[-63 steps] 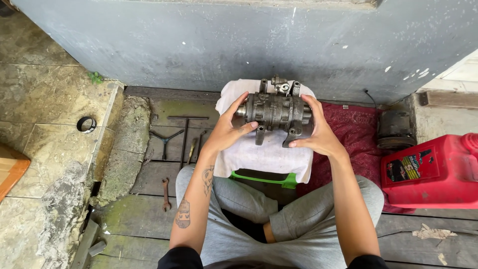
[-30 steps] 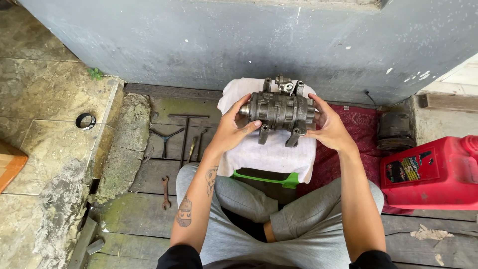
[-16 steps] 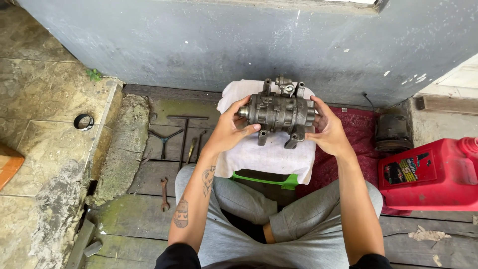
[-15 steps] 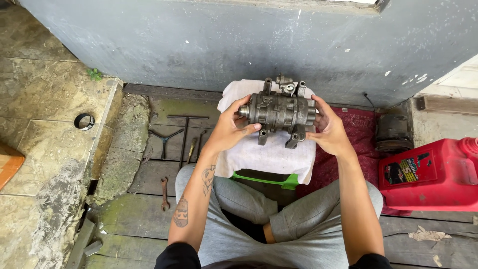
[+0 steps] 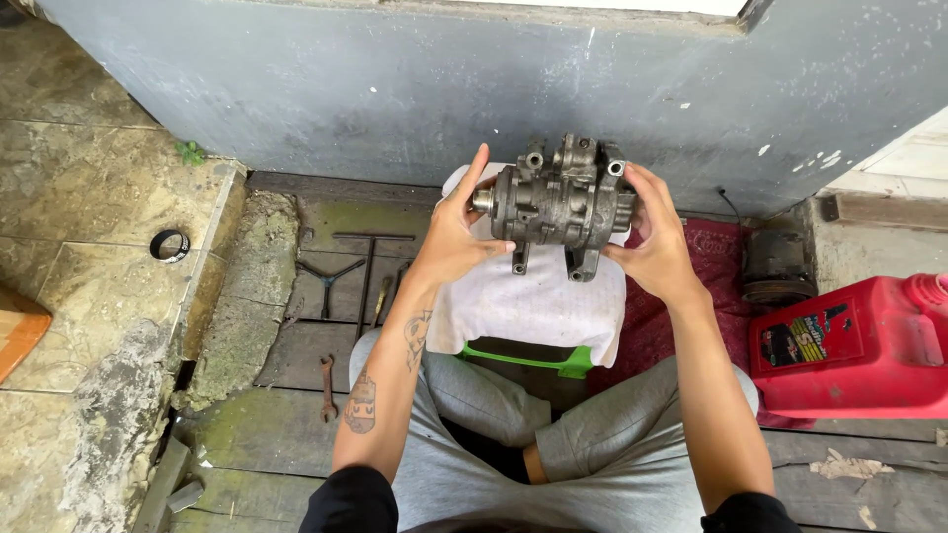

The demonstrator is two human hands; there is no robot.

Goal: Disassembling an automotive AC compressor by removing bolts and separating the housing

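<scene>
At the far left a wooden board is cut off by the picture's edge, and a black ring lies on the stained stone paving. On the worn plank floor, near its left edge, lie a three-armed wrench, a long T-handled tool and a small rusty spanner; a thin tool beside the left forearm is too small to make out. The person sits cross-legged in grey trousers. The left hand is clamped on the left end of a grimy cast-metal compressor, fingers spread along its side. The compressor is held in the air above a white cloth, which drapes over and mostly hides a green stool. The right hand grips the compressor's right end, hiding that face. Further right, a red mat lies partly under a dark round part, hard to identify. A red plastic jug, closed so its contents are hidden, is cut off at the right edge.
</scene>
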